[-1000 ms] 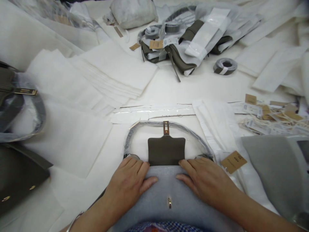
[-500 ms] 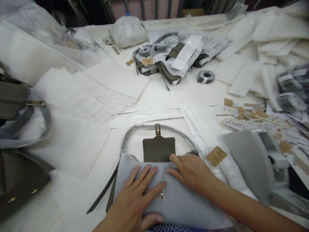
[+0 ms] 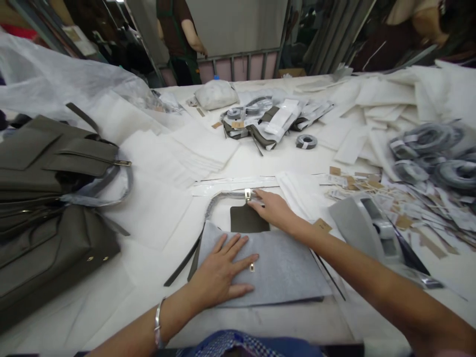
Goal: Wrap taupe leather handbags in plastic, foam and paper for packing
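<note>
In front of me a dark olive handbag lies flat, its body covered by a grey protective sheet [image 3: 286, 263]. A small gold lock post [image 3: 252, 267] pokes through the sheet. My left hand [image 3: 219, 270] rests on the sheet, palm down with fingers spread. The bag's flap [image 3: 241, 219] lies opened away from me, inside the arch of the plastic-wrapped handle [image 3: 212, 204]. At the flap's far end is a gold clasp plate [image 3: 248, 195]. My right hand [image 3: 273, 209] pinches this clasp end between thumb and fingers.
Several olive handbags [image 3: 67, 198] are piled at left beside white foam sheets [image 3: 148, 183]. Wrapped bag parts [image 3: 275, 119] lie farther back. To the right are a grey tape dispenser [image 3: 357, 228], loose tags [image 3: 360, 183] and coiled straps [image 3: 431, 148]. A person [image 3: 182, 39] stands beyond the table.
My right hand has moved from the sheet's top edge forward to the flap's clasp end. My left hand stays spread on the sheet. The camera view has tilted up.
</note>
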The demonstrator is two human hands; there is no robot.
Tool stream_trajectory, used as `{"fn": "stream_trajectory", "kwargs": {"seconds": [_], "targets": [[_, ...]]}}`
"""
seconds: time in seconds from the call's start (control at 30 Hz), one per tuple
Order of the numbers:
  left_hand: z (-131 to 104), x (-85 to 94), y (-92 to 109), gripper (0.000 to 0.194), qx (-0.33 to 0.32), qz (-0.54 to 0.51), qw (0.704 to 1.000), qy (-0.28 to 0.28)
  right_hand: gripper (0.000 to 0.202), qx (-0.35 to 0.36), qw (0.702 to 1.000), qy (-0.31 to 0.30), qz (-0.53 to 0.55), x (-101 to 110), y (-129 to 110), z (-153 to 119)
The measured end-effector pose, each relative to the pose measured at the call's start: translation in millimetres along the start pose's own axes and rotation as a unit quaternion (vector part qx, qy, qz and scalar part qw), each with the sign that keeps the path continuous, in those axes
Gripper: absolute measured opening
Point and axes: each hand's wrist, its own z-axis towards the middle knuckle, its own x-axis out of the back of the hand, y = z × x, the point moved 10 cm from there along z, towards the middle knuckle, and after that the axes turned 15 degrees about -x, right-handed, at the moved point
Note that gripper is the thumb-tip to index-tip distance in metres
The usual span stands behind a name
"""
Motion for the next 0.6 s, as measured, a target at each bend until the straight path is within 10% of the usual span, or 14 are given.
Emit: {"fn": "stream_trajectory", "kwargs": {"seconds": [0.13,0.4,0.6], "targets": [[0,1.0,1,0.067,-0.004,-0.007,1.0,0.003,0.031,0.012,0.997,-0.045,0.06,0,-19,-7],[-2,9.9,1,0.064,-0.034,-0.043,0.996,0.071,0.042,0.236,0.965,-0.099,0.063,-9,-32,-136],[-6,22.6,8,0.062,-0.094,-0.005,0.989,0.117,0.039,0.258,0.96,-0.096,0.042,-28,-20,-148]]}}
